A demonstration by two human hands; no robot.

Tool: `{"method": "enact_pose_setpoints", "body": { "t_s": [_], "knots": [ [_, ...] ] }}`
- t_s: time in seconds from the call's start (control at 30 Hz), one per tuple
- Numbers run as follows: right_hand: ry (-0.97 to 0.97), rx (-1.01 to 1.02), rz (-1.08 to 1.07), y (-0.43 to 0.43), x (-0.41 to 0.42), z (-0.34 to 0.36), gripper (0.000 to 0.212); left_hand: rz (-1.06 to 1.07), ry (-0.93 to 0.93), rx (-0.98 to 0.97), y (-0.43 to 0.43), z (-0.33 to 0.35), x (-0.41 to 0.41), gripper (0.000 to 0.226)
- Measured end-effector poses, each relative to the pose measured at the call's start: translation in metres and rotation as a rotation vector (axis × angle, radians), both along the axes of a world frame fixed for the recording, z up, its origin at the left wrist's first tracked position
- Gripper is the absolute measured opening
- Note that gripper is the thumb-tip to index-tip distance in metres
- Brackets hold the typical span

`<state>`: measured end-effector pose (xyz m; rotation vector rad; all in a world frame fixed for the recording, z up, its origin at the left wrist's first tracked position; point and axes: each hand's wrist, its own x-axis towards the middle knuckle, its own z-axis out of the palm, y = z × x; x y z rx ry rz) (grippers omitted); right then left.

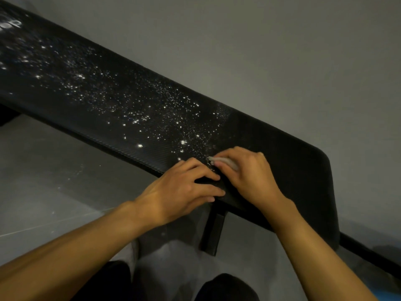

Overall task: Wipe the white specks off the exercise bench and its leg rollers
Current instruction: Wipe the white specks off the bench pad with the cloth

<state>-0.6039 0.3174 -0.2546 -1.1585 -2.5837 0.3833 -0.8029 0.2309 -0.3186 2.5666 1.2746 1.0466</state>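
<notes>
Both forearms reach up from the bottom edge of the frame, with two dark rounded shapes low between them, too dim to identify. The left hand [184,187] lies on the near long edge of the exercise bench [282,153], its fingers stretched out nearly straight and resting on the pad, gripping nothing. Just beside it, fingertips almost meeting, the right hand [245,170] is curled over a pale wipe [225,162], pressing it onto the pad.

The bench pad is black and long. Its long axis runs diagonally from the upper left of the frame down to the lower right, where it ends in a rounded corner. The upper-left end runs out of the frame, where some blurred white lettering [10,25] shows. White specks [152,109] cover the pad from the upper left down to the hands, thickest around the middle. The stretch from the hands to the rounded end looks dark and nearly free of specks.

Grey floor [54,174] lies open along the near edge at lower left, with a faint scatter of specks on it, and more grey surface lies open beyond the far edge at upper right. A black support leg [213,233] drops from under the pad just below the hands, and a black frame bar [368,250] runs off toward the lower right corner.
</notes>
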Motion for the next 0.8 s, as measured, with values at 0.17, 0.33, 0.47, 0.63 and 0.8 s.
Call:
{"method": "enact_pose_setpoints", "body": {
  "t_s": [0.17,0.33,0.47,0.63,0.8],
  "knots": [
    [0.033,0.057,-0.157,0.030,-0.032,-0.003,0.025,0.008,0.014,0.006,-0.001,0.004,0.001,0.027],
    [0.020,-0.061,0.055,-0.009,-0.011,0.001,0.029,0.004,0.014,0.023,-0.006,0.005,0.001,0.026],
    [-0.066,0.006,0.013,-0.012,0.006,0.009,0.029,0.004,0.005,0.064,-0.013,0.006,-0.003,0.023],
    [0.026,0.018,-0.108,0.003,-0.029,0.000,0.025,0.005,-0.003,0.045,-0.011,0.006,-0.003,0.022],
    [0.003,-0.014,0.052,-0.032,0.004,0.001,0.029,-0.006,-0.026,0.039,-0.012,0.009,-0.004,0.024]
  ]
}}
